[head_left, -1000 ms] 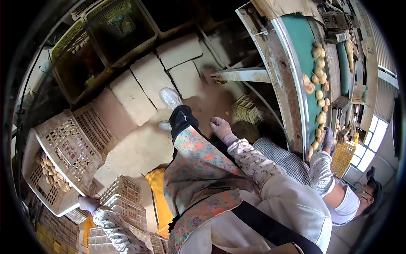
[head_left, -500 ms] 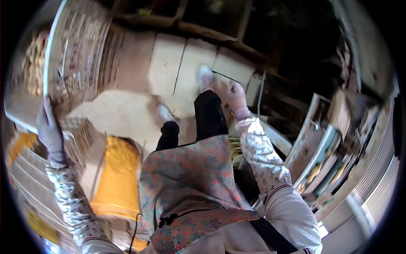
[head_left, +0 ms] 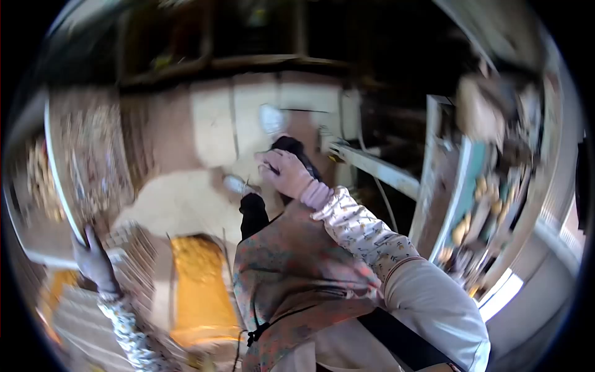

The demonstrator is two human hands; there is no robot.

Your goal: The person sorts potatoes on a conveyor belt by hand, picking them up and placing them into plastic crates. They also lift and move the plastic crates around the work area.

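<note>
1. We see a pale plastic crate (head_left: 87, 155) at the left of the view, its latticed walls tilted up on edge so that the white rim curves from top to bottom.
2. Small tan, rounded pieces of produce (head_left: 40, 177) lie inside it, against its far left side; blur keeps us from telling what they are.
3. Our left hand (head_left: 93, 260), in a grey-purple glove, is raised against the crate's lower rim, fingers straight and held together, palm on the plastic. We cannot tell whether the thumb hooks around the rim.
4. Our right hand (head_left: 284, 173), in a pinkish glove, is loosely curled in front of our body, just above the dark trouser leg, with nothing visible in it. Whether it pinches anything small we cannot make out.
5. Below the crate stands a stack of pale crates (head_left: 133, 254), and just beside it a yellow crate (head_left: 201, 291) on the floor.
6. On the right a conveyor (head_left: 474, 186) with a green belt carries more tan pieces, smeared by motion.
7. The whole frame is blurred; the crate's top and left corner run into the dark lens border, and our left forearm is cut off at the bottom.
</note>
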